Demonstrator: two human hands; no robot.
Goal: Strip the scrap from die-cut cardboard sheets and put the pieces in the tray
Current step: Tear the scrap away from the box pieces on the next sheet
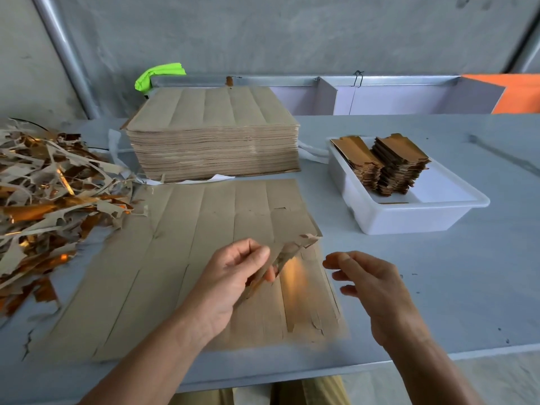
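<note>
Your die-cut sheet (181, 258) lies flat at the counter's (438, 302) near edge.
Behind it stands the sheet stack (213, 135); the tray (409, 211) holds stripped pieces (388, 165) toward the right edge. Your left hand (230, 276) pinches a scrap strip (289, 252); your right hand (371, 285) hovers with a loose, empty grip.

There is one view only, a wide-angle camera on the person's head. It looks forward and down across the table (438, 287) from its near edge toward the wall (292, 33) behind the far edge. It sits close: both forearms enter from the bottom of the frame and the near edge runs just above it. Straight lines bow outward toward the frame's sides. No second view shares the scene.
</note>
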